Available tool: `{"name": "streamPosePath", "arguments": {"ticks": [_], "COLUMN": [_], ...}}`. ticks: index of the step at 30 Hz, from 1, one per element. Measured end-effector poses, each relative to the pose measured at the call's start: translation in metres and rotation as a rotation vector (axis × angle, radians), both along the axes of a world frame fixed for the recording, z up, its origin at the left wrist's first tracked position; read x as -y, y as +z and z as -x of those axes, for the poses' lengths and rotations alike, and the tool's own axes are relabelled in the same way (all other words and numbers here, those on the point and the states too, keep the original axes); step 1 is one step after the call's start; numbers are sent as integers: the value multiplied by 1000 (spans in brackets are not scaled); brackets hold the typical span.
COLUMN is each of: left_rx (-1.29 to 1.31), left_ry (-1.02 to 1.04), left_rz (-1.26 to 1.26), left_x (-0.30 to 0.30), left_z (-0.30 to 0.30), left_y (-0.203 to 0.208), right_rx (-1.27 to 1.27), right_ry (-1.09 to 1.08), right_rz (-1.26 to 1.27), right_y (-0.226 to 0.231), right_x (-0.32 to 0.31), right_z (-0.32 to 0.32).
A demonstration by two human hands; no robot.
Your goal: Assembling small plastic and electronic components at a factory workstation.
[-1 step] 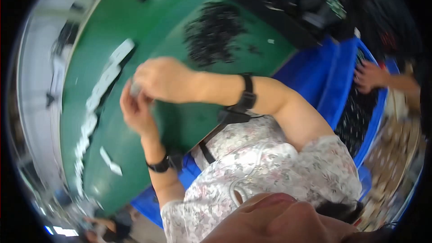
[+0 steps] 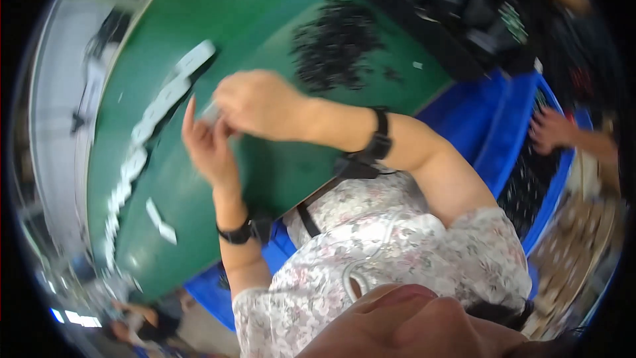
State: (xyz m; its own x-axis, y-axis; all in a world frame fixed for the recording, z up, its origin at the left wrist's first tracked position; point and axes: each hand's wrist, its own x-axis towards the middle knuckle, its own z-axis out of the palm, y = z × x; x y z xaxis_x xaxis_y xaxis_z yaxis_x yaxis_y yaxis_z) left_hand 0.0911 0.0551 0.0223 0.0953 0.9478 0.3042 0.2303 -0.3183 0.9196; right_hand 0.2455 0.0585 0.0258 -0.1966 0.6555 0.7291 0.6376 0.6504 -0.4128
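Observation:
Over the green table (image 2: 298, 179), my two hands meet around a small pale flat piece (image 2: 211, 113), blurred and partly covered by fingers. My right hand (image 2: 262, 106), coming in from the right, is closed with its fingertips on the piece. Below and to the left, my left hand (image 2: 213, 149) touches the lower end of the piece with thumb and bent fingers, while one finger points up. Just left of my hands runs a long slanting row of white flat pieces (image 2: 156, 106). Nearer to me lie two loose white pieces (image 2: 161, 223).
A heap of small black parts (image 2: 334, 43) lies beyond my right hand, with a small white bit (image 2: 417, 65) to its right. A black box (image 2: 411, 30) holds dark parts. Another person's hand (image 2: 551, 129) reaches into a blue bin (image 2: 563, 169) of black parts at right.
One finger of my left hand has straightened upward, and more of the pale piece shows between my hands. The whole view has shifted slightly.

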Motion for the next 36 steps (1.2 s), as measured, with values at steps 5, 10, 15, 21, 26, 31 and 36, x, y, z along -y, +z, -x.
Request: {"name": "streamPosePath", "arguments": {"ticks": [5,10,15,21,26,31,36], "left_rx": [321,446,469,448,414,472,398], "left_ry": [-173,-126,-143,-118,-115,-179,-206], "left_rz": [263,368,344,122,143,265,259], "left_x": [4,8,10,10,7,6,10], "left_z": [6,1,-1,-6,-1,1,1], "left_y": [-1,6,7,-2,2,9,8], "right_rx": [-218,-231,-226,-609,-315,-260,-390], "right_ry": [3,32,-23,107,12,14,180], "right_rz": [187,266,329,675,441,365,689], "right_y": [12,15,13,3,4,25,15], "right_x": [11,15,14,17,16,13,7], "right_z": [-2,-2,3,8,4,-8,-19]}}
